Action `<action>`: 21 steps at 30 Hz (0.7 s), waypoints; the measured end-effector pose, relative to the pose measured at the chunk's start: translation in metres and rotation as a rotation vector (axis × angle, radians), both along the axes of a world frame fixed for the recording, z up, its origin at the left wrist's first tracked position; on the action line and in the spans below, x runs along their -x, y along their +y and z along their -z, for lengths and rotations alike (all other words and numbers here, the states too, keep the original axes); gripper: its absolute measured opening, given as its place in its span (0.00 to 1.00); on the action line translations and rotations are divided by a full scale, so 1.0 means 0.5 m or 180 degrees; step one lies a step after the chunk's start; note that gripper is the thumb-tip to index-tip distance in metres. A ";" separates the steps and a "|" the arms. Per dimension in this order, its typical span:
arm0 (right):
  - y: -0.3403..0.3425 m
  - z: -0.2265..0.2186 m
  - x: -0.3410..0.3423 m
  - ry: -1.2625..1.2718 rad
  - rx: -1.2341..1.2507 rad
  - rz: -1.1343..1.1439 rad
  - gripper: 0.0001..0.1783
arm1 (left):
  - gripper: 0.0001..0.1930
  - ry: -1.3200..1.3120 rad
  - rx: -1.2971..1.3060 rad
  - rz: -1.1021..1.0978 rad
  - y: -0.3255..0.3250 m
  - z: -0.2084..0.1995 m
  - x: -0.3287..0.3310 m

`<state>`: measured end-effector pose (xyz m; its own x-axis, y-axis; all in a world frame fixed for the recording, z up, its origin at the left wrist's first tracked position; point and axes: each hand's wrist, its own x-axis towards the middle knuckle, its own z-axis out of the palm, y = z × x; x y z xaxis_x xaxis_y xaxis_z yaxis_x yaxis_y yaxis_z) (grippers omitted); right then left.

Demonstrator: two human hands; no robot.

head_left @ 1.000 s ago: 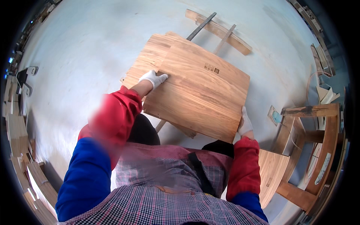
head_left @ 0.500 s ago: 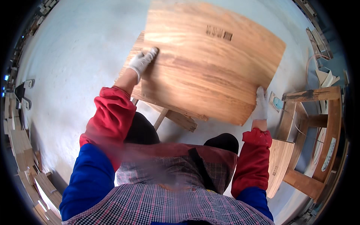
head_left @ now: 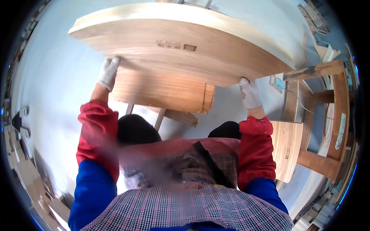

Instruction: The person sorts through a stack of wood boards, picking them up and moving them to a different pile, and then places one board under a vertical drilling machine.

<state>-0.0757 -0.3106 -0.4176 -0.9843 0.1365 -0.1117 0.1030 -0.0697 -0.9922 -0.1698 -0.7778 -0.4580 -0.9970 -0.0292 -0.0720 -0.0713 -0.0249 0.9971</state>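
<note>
Both my hands wear pale work gloves and hold a large wooden panel (head_left: 154,34) by its near edge, well apart. My left hand (head_left: 108,73) grips it toward the left end, thumb on the face, and my right hand (head_left: 250,93) closes on it toward the right end. The panel is tilted, with a dark printed mark on its face and a thick pale edge along its far side. Beneath it lies another wooden board (head_left: 158,90), partly covered, on a support with thin legs.
At the right stands a brown wooden frame (head_left: 339,119) with a light wood panel (head_left: 287,148) by it. A small blue-and-white object (head_left: 278,83) with a cord is near its corner. Stacked wood pieces (head_left: 29,175) line the left; a wood offcut (head_left: 181,117) sits low under the board.
The panel has shifted left and tipped, so its thick far edge now shows. Both hands moved left and the left hand took a lower grip. More of the board beneath is uncovered.
</note>
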 end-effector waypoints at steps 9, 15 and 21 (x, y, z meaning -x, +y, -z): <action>-0.051 -0.078 0.005 0.0505 0.0560 0.0056 0.22 | 0.24 -0.0021 -0.0255 0.0087 0.023 0.000 0.021; 0.005 -0.088 -0.068 0.0874 0.0748 0.0538 0.26 | 0.19 0.0160 0.0021 0.0152 0.023 0.061 0.051; 0.246 -0.050 -0.314 0.0526 -0.0399 0.1293 0.18 | 0.24 0.0769 0.0705 0.1568 0.436 -0.113 0.016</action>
